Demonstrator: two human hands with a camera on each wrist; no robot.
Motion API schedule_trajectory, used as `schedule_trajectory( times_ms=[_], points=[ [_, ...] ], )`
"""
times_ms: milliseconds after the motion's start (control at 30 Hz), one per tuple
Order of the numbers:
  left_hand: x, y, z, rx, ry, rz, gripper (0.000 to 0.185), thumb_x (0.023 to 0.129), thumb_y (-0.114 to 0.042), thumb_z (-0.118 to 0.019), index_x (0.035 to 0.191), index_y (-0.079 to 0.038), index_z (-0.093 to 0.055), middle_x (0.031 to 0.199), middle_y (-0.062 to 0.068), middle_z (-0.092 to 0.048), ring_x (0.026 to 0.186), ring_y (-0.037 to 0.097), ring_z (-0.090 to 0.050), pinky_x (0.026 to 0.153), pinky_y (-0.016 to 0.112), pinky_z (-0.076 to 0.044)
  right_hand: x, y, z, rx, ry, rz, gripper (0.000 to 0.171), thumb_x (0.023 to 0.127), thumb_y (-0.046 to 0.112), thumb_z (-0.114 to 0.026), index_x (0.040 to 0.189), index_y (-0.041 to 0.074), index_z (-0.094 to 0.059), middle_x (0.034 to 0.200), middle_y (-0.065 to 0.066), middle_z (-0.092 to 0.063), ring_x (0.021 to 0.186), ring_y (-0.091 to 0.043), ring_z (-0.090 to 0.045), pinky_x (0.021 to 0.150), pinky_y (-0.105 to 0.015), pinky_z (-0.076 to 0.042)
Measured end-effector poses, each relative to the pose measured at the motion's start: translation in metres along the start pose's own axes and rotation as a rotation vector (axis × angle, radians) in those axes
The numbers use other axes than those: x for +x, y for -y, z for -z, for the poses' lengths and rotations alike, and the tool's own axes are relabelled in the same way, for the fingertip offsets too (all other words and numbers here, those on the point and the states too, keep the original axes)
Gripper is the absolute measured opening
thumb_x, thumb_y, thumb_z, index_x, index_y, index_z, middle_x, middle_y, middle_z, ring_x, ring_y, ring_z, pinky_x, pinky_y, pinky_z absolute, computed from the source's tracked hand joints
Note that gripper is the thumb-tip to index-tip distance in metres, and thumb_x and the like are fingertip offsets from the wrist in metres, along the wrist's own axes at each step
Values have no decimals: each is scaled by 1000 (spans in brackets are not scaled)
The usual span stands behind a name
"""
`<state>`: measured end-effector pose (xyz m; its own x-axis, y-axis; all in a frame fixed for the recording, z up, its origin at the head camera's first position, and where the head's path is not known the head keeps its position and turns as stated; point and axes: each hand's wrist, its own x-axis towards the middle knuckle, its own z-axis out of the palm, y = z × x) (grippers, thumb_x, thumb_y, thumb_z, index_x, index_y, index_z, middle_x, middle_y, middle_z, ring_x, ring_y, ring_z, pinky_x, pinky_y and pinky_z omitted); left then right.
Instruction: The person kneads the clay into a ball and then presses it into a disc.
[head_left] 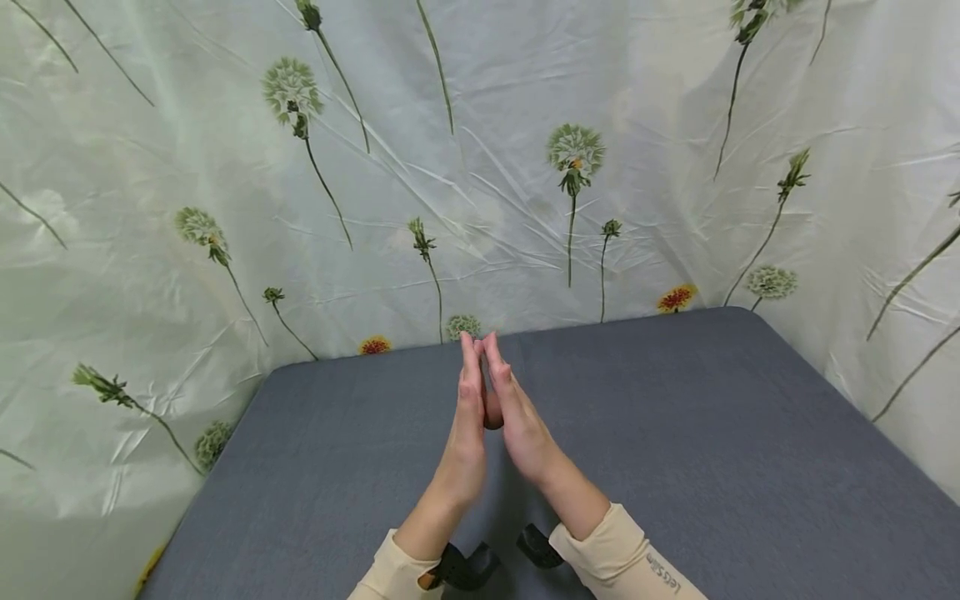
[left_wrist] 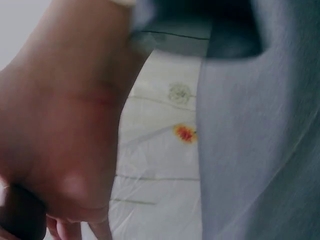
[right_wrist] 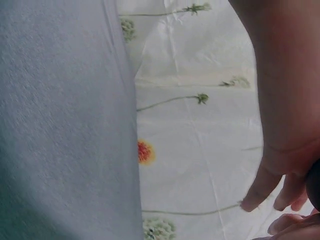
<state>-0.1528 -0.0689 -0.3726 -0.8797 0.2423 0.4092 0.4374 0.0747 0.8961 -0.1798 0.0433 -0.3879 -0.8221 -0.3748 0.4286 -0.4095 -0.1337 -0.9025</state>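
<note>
My left hand (head_left: 467,429) and right hand (head_left: 525,429) stand palm to palm above the middle of the grey surface, fingers straight and pointing away, tips nearly meeting. Between the palms sits a small dark brown rounded lump (head_left: 492,413), mostly hidden by the hands; its material cannot be told. In the left wrist view the dark lump (left_wrist: 22,212) shows at the lower left against the left hand (left_wrist: 60,150). The right wrist view catches only a dark edge of the lump (right_wrist: 314,185) beside the right hand (right_wrist: 290,145).
A grey cloth-covered surface (head_left: 637,433) spreads under both hands. Behind and around it hangs a pale curtain (head_left: 495,167) printed with dandelions and orange flowers. Black wrist straps (head_left: 467,568) show below the cream sleeves (head_left: 611,550).
</note>
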Motion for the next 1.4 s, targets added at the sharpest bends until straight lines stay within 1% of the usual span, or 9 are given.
schedule_trajectory(
  times_ms=[167, 300, 400, 567, 733, 867, 1000, 1233, 1400],
  points=[
    [7, 2, 16, -8, -82, -3, 83, 105, -79, -2, 171, -33, 17, 183, -1, 6, 169, 29, 7, 129, 73, 2, -5, -2, -17, 2, 43, -26, 74, 116, 57, -7, 173, 11, 4, 182, -3, 7, 169, -27, 9, 132, -67, 3],
    [11, 5, 27, -29, -140, 45, 81, 103, -83, -5, 170, -42, 16, 182, -4, 4, 170, 30, 0, 129, 74, -3, -10, -1, -30, -2, 93, -23, 71, 117, 54, -10, 173, 13, 8, 182, -1, 9, 169, -27, 12, 132, -68, 2],
    [14, 11, 30, -54, -151, 88, 80, 103, -83, -7, 169, -44, 16, 182, -3, 4, 170, 32, -2, 129, 74, -6, -13, 1, -35, -15, 91, -17, 71, 117, 55, -12, 173, 16, 8, 182, 4, 10, 169, -24, 14, 132, -68, 4],
    [15, 26, 20, -77, -98, 118, 77, 107, -76, -7, 170, -38, 17, 183, 2, 4, 170, 31, 2, 131, 71, -3, -14, 7, -30, -71, 6, 50, 71, 117, 55, -12, 173, 16, 4, 182, 2, 9, 168, -28, 16, 130, -71, 8],
    [9, 34, 3, -70, 3, 108, 70, 112, -65, -2, 170, -32, 20, 183, 2, 2, 170, 31, 0, 130, 73, 1, -8, 13, -13, -114, -67, 144, 71, 117, 54, -8, 173, 12, 2, 183, -7, 1, 169, -34, 9, 130, -72, 5],
    [0, 32, -8, -32, 77, 78, 66, 114, -57, 2, 169, -28, 25, 183, 6, 4, 169, 36, 6, 127, 77, 2, -1, 12, 3, -53, -96, 85, 80, 112, 67, -5, 174, 17, 4, 183, -7, -4, 169, -35, 0, 130, -72, -3],
    [-6, 23, -12, 13, 99, 13, 68, 113, -58, 4, 169, -25, 24, 181, 7, 14, 168, 36, 15, 127, 78, 1, 3, 8, 12, 4, -91, 7, 92, 105, 79, -2, 174, 19, 6, 183, -7, -5, 170, -33, -4, 132, -68, -6],
    [-1, 4, 2, -29, 17, -37, 83, 104, -78, 3, 170, -30, 21, 181, -2, 14, 168, 28, 18, 127, 74, 9, 2, -2, -1, 37, -2, -15, 95, 105, 75, 4, 173, 10, 4, 182, -10, 1, 169, -32, 5, 132, -67, 2],
    [7, 1, 19, -53, -87, 10, 89, 99, -86, 1, 170, -36, 19, 183, -1, 4, 170, 31, 1, 129, 72, 0, -7, -6, -21, 27, 64, -20, 84, 110, 65, 4, 172, 9, 6, 182, -7, 4, 169, -30, 11, 130, -69, 5]
  ],
)
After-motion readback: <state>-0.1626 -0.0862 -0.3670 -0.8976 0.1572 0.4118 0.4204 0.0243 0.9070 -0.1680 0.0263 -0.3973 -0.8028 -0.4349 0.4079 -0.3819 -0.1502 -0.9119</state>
